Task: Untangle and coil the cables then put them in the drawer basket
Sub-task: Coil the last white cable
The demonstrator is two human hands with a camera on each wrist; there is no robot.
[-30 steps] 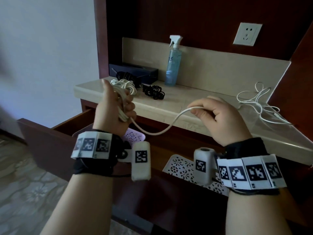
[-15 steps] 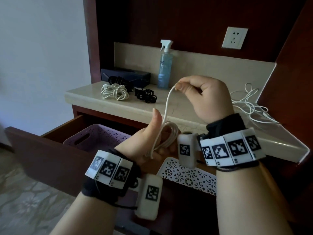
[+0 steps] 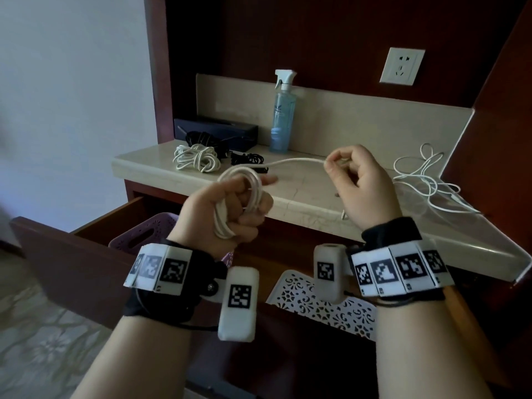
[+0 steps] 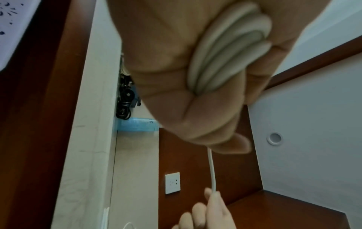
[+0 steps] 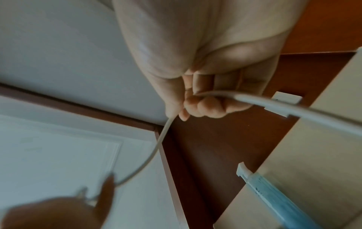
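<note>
Since the frame half a second ago, the right hand (image 3: 364,180) has swung out to the right and the free run of the white cable (image 3: 290,162) now stretches almost level between the two hands instead of rising steeply; the left hand (image 3: 227,210) has turned so the wound loops stand up above its fist.

The left grip is closed round the coil of white cable, several turns bunched in the curled fingers (image 4: 215,51), the loops poking out above the knuckles. The right grip pinches the cable's free run between thumb and fingertips (image 5: 199,106), the other fingers curled in; a short tail with the plug hangs below that palm.

Both hands are held in the air above the front edge of the counter (image 3: 302,197). Beneath them the wooden drawer (image 3: 72,254) stands open, with a purple basket (image 3: 149,234) at its left and a white basket (image 3: 325,309) with a lace-pattern rim at its right.

On the counter lie a bundled white cable (image 3: 197,158), a black cable bundle (image 3: 249,159) just right of it, another black bundle (image 3: 201,138) behind, and a loose thin white cable (image 3: 426,180) sprawled at the far right. A blue spray bottle (image 3: 282,116) stands upright against the backsplash, beside a dark box (image 3: 218,132). A wall socket (image 3: 401,66) sits on the panel above.
</note>
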